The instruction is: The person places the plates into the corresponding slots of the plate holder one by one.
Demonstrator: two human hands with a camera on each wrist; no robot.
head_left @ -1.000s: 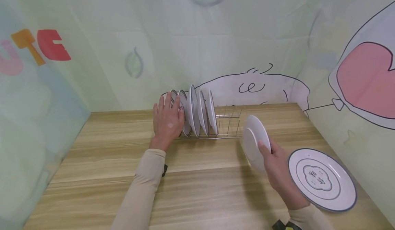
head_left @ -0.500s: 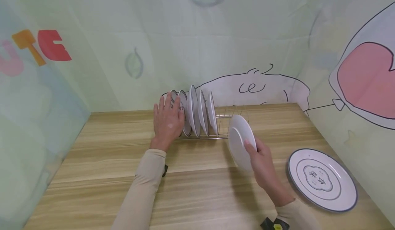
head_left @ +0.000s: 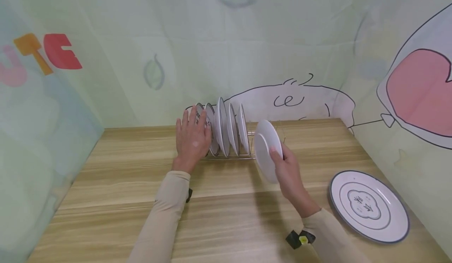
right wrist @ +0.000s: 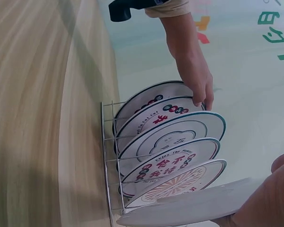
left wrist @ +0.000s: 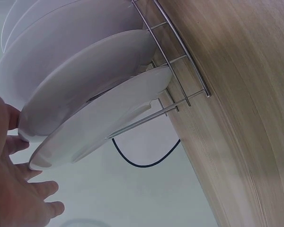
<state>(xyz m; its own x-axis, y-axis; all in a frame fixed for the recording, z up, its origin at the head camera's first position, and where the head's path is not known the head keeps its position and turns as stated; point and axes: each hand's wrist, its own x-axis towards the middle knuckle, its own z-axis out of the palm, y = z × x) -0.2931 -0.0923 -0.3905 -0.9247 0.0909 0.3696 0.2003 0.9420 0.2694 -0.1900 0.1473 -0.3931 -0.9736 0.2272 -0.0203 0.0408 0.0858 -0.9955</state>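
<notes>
Several plates (head_left: 221,127) stand on edge in a wire rack (head_left: 240,157), filling its left part. My left hand (head_left: 192,139) rests with extended fingers on the leftmost plates; in the left wrist view its fingertips touch the rims of the plates (left wrist: 99,116). My right hand (head_left: 289,173) pinches a white plate (head_left: 266,149) by its right edge, thumb on the underside. That plate is held upright, slightly tilted, just right of the racked ones. In the right wrist view, the held plate (right wrist: 194,205) is close beside the nearest racked plate (right wrist: 180,182), which has a printed face.
A larger blue-rimmed plate (head_left: 369,206) lies face up on the wooden table (head_left: 219,216) at the right. Behind the table hangs a printed cloth (head_left: 116,59), which also runs along both sides.
My right hand has carried the white plate left and slightly away from me, up to the rack beside the standing plates. The left hand has stayed in place.
</notes>
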